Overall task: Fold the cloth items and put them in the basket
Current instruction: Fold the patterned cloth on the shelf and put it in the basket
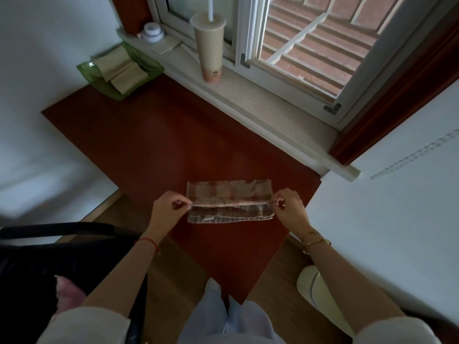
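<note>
A brown checked cloth point(229, 192) lies partly folded near the front of the dark red table point(154, 145). My left hand point(170, 207) pinches its left end and my right hand point(289, 207) pinches its right end, holding a fold line stretched between them. At the table's far left corner stands a green basket point(99, 81), and several folded beige cloths point(121, 70) rest in it.
A tall drink cup point(210, 48) with a straw stands on the windowsill point(260, 100), with a small jar point(152, 33) further left. A black bag point(49, 264) sits at my left, a pale slipper point(313, 284) on the wooden floor at right.
</note>
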A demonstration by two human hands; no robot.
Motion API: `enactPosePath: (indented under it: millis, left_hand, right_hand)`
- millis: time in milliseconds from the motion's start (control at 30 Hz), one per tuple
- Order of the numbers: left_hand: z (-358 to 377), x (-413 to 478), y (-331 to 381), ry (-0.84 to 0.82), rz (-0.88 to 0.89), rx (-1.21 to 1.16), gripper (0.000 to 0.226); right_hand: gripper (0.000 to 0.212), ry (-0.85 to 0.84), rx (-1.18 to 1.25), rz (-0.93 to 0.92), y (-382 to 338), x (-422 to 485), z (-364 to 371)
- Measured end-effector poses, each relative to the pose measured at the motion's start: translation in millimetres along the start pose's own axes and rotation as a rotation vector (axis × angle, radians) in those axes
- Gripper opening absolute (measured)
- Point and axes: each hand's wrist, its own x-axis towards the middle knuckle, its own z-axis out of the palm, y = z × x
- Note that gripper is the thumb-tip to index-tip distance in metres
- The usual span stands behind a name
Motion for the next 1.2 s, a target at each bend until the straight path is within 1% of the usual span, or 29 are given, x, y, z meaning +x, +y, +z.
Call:
enactPosePath:
  millis: [167, 333, 433, 533, 633, 700, 767, 900, 1033, 1100, 1200]
  left_hand:
    - [26, -32, -7, -0.008, -0.179, -0.018, 0.011]
    - [35, -38, -5, 0.025, -0.27, -0.051, 0.008]
    - [38, -35, 4, 0.062, -0.356, -0.107, 0.02]
    - [43, -27, 12, 0.101, -0.48, -0.16, 0.035]
    - [46, -17, 18, 0.096, -0.594, -0.19, 0.046]
    - [47, -11, 21, 0.081, -0.662, -0.201, 0.049]
    - [48, -6, 23, 0.078, -0.699, -0.212, 0.049]
    - [46, 0, 23, 0.044, -0.694, -0.256, 0.043]
    - [41, -3, 20, 0.059, -0.625, -0.302, 0.032]
    - [34, -4, 21, 0.049, -0.572, -0.352, 0.029]
    - [13, -1, 26, 0.038, -0.432, -0.42, 0.024]
  right_hand:
    - [0.005, -0.02, -0.053, 0.005, 17, -26, 17]
    - [0.015, 0.038, -0.069, -0.067, 12, -21, 18]
    - [0.018, 0.053, -0.128, -0.124, -14, 2, 16]
    - [0.02, -0.041, -0.143, -0.213, -54, 33, 24]
    - [0.024, -0.17, -0.092, -0.258, -92, 61, 47]
    - [0.028, -0.269, -0.107, -0.247, -112, 73, 65]
    - [0.03, -0.329, -0.143, -0.244, -126, 82, 82]
    - [0.033, -0.393, -0.198, -0.292, -145, 91, 104]
    - [0.036, -0.472, -0.207, -0.26, -154, 95, 107]
    - [0.032, -0.461, -0.095, -0.237, -156, 98, 101]
    - [0.022, -0.408, 0.136, -0.182, -161, 100, 72]
